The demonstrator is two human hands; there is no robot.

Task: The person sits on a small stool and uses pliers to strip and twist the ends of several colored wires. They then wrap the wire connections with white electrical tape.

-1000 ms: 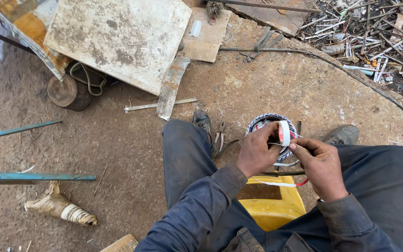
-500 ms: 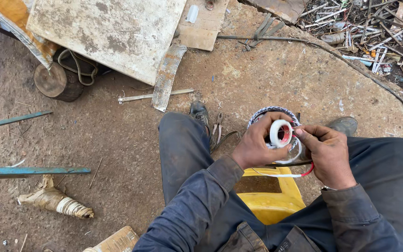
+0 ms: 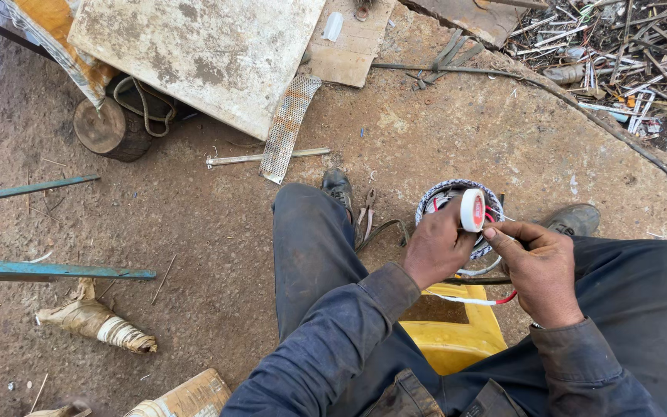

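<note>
Left hand: We see the left hand (image 3: 435, 249) in the middle of the frame, a bit to the right. Its fingers are curled shut around a roll of white tape (image 3: 472, 210).
Right hand: The right hand (image 3: 538, 266) sits just to the right of the left hand. Its fingers are bent, and the thumb and first finger pinch at the edge of the roll. We cannot tell if it grips the loose end of the tape.
Tape: The roll stands up between both hands, white outside with a red ring inside.
Wires: Right behind the hands we see a round coil of wires (image 3: 445, 197), white with dark specks. A red wire (image 3: 503, 298) and a white wire (image 3: 457, 298) hang under the hands.
Seat: A yellow plastic can (image 3: 457, 340) shows between the legs, low in the frame.
Pliers: A pair of pliers (image 3: 366, 220) lies on the dirt just left of the coil, by a dark shoe (image 3: 337, 185).
Ground: In the upper middle we see a big dirty board (image 3: 194, 54), with a strip of metal with little holes (image 3: 287, 127) under its edge.
Left side: Blue metal bars (image 3: 48, 270) poke in from the left edge.
Upper right: A pile of scrap sticks and wires (image 3: 627, 54) fills that corner.
</note>
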